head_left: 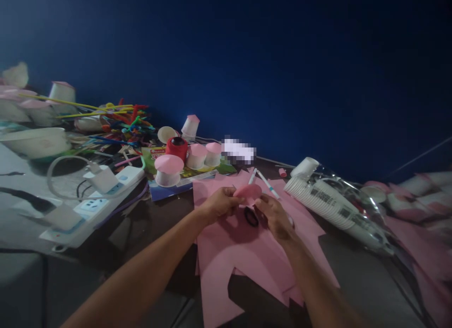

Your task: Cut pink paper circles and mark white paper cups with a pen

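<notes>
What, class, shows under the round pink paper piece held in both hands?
Below the round pink paper piece, a black oval loop and pink paper sheets show. The piece, left hand and right hand hide whatever lies behind them.

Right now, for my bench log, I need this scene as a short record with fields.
Left hand: fingers on one side of a round pink paper
Right hand: fingers on its other side
Beneath: pink sheets
Left side: white power strip
Right side: stacked white cups in clear wrapping
Beyond, left: pink-topped cups
Backdrop: dark blue wall
</notes>
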`<state>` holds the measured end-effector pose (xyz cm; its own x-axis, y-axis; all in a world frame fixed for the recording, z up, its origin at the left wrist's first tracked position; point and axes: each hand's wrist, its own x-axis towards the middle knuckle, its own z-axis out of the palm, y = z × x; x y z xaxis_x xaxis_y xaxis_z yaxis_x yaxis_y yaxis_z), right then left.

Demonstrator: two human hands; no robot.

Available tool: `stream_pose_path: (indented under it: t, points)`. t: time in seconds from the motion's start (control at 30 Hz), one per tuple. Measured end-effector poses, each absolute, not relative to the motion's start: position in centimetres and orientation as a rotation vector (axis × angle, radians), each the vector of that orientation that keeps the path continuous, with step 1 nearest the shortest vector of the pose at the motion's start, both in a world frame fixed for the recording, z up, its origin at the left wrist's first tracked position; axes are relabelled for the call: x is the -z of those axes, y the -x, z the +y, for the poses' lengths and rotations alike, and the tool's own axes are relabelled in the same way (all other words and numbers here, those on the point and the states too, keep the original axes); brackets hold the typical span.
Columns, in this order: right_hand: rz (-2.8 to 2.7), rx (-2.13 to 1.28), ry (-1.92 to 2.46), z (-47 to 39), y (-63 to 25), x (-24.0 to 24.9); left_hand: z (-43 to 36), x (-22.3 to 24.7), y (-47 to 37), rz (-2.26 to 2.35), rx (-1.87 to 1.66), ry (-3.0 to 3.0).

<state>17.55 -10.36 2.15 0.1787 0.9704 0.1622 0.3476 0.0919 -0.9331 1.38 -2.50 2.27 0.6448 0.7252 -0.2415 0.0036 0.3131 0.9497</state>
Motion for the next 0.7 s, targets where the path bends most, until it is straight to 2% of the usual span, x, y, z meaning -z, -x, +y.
stream_pose_path:
  t: [0.17,0.47,0.7]
  points:
    - [-1.389,-0.656,1.552,-9.89,-17.31,-1.78,-2.73,-2.34,-1.53,0.779,-0.527,-1.271]
    - [-1.327,-0.604,1.590,-10.00,-17.29,-1.49,-2.76,-1.68,-1.78,0.794,-0.703,-1.578]
    - [-1.326,-0.553,1.627,-10.03,-17.21,-1.35,-3.12,-2.17,-1.73,0.860,-0.593,-1.558]
